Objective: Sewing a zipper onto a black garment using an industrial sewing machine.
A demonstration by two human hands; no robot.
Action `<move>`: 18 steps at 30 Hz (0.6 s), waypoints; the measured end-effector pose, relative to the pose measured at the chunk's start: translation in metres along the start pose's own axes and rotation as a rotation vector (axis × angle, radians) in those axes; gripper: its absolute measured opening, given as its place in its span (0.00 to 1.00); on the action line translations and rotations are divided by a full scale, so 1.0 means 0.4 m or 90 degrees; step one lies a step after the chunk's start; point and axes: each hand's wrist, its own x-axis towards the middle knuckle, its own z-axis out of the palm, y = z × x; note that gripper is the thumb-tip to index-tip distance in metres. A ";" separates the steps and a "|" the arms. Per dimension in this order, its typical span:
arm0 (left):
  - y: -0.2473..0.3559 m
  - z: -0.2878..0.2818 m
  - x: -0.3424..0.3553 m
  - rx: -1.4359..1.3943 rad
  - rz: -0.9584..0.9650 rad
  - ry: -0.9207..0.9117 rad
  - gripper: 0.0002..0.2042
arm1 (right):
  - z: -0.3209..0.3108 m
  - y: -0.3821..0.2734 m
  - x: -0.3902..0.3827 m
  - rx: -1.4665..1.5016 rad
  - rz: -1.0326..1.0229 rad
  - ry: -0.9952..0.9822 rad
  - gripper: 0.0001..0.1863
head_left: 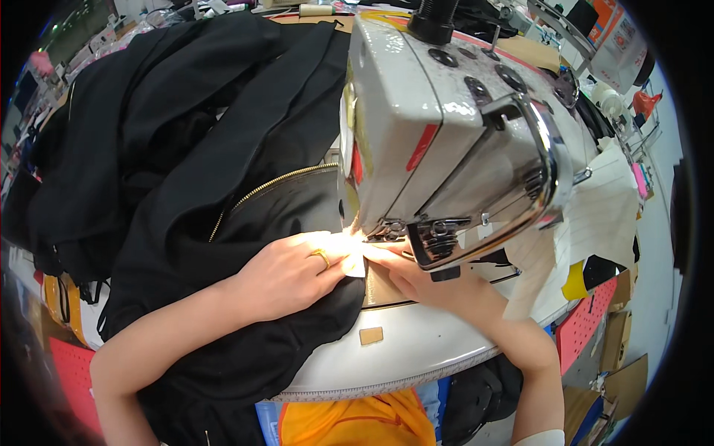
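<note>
A black garment (223, 178) with a brass-toothed zipper (279, 178) spreads over the left of the sewing table and under the head of a sewing machine (416, 126). My left hand (286, 271), wearing a yellow ring, presses on the garment, its fingers closed on the cloth beside the needle area. A small white piece (355, 267) shows at those fingertips. From the right, my right hand (424, 279) reaches in beneath the machine head, fingers drawn together close to the left fingertips. Bright lamp glare washes out what the right fingers hold, and the machine partly covers that hand.
A chrome guard bar (550, 178) curves out from the machine's front. A small tan patch (371, 336) is stuck on the white tabletop (416, 338), near a measuring tape along its front edge. Pale fabric (602, 208) hangs at the right, above a red perforated panel (587, 320).
</note>
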 end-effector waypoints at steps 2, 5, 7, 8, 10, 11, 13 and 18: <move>0.000 -0.004 0.005 -0.008 -0.001 0.009 0.12 | -0.007 -0.012 0.011 0.066 0.069 0.016 0.06; 0.001 -0.006 0.005 -0.016 0.003 0.021 0.12 | 0.001 0.005 -0.002 -0.017 -0.005 -0.016 0.07; 0.000 -0.004 0.004 -0.018 0.007 0.025 0.12 | 0.000 -0.001 0.003 0.047 0.048 0.005 0.08; -0.001 -0.003 0.003 -0.009 0.018 0.027 0.12 | 0.003 0.000 0.003 0.036 0.019 0.028 0.08; -0.002 0.005 0.005 0.000 0.029 0.030 0.11 | -0.008 -0.006 0.013 -0.004 -0.029 0.044 0.09; -0.003 0.011 0.005 -0.005 0.017 0.061 0.09 | -0.012 -0.007 0.011 -0.003 -0.031 0.045 0.09; -0.003 0.014 0.001 -0.010 0.003 0.091 0.07 | -0.021 -0.001 -0.002 -0.114 0.001 -0.120 0.20; 0.058 -0.004 -0.036 -0.018 0.055 0.050 0.10 | -0.066 -0.050 -0.012 -0.062 -0.073 -0.102 0.15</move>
